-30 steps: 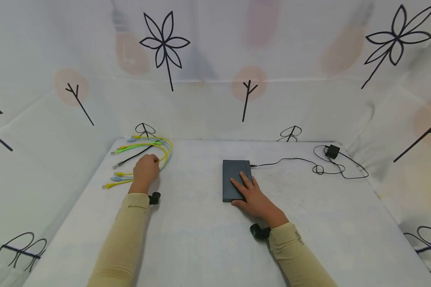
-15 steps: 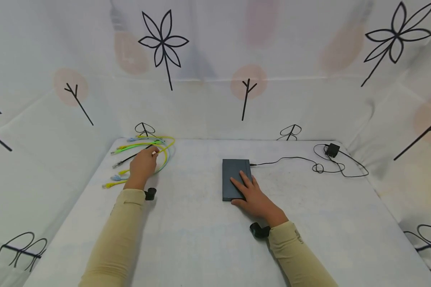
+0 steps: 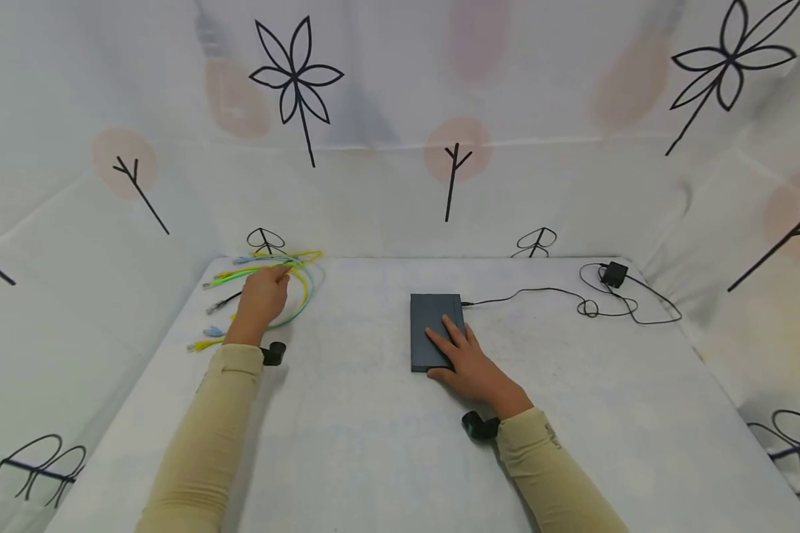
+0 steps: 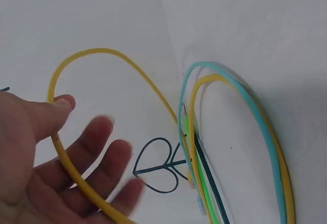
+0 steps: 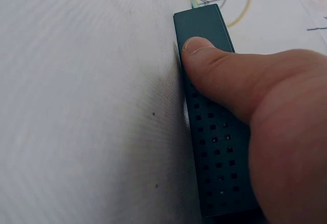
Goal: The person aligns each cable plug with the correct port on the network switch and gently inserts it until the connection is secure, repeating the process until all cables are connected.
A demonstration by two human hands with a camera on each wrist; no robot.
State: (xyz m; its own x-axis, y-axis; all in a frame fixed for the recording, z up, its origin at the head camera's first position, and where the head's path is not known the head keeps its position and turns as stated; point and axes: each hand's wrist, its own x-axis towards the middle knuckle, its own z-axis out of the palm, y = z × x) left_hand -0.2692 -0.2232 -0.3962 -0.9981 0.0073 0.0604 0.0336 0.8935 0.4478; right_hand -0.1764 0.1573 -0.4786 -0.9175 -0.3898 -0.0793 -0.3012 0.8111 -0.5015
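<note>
Possibly the yellow network cable point(image 4: 102, 50) will snag: we have its loop between the thumb and loosely curled fingers of our left hand point(image 3: 263, 300), at the back left of the bench point(image 3: 373, 444), and it seems to cross a light-blue cable point(image 4: 254, 104), so a quick pull might drag both. The hold looks light; the cable could slip. Our right hand point(image 3: 476, 374) lies with fingers spread over the dark vented device point(image 3: 425, 312), thumb against its side; pushing it leftward could tug the thin power lead point(image 3: 540, 289) and the black adapter point(image 3: 615, 275).
</note>
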